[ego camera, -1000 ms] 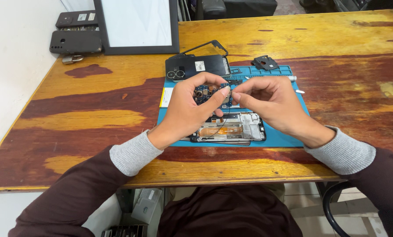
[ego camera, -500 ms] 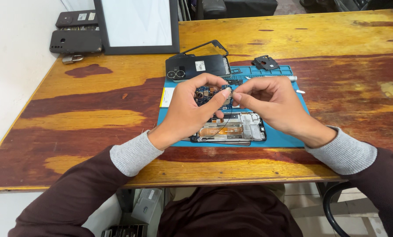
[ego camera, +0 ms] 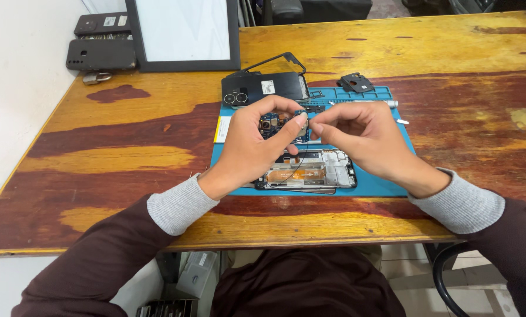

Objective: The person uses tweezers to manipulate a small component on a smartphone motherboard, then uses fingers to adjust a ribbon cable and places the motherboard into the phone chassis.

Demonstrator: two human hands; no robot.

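Note:
My left hand [ego camera: 257, 147] holds a small dark blue circuit board [ego camera: 273, 124] lifted above an opened phone body [ego camera: 321, 170]. My right hand [ego camera: 363, 138] meets it from the right, thumb and forefinger pinched at the board's right edge, where a tiny part is too small to make out. The phone body lies flat on a blue work mat [ego camera: 386, 185], its insides and a thin black cable showing. Both hands hover over the mat's middle.
A black phone back cover [ego camera: 257, 88] with camera rings lies at the mat's far edge, a small black bracket [ego camera: 357, 82] to its right, a grey tool [ego camera: 363, 103] along the mat's top. A framed white panel [ego camera: 184, 32] and two dark phone cases [ego camera: 101, 54] sit far left.
Both hands stay over the opened phone; my fingertips have shifted only slightly on the small board.

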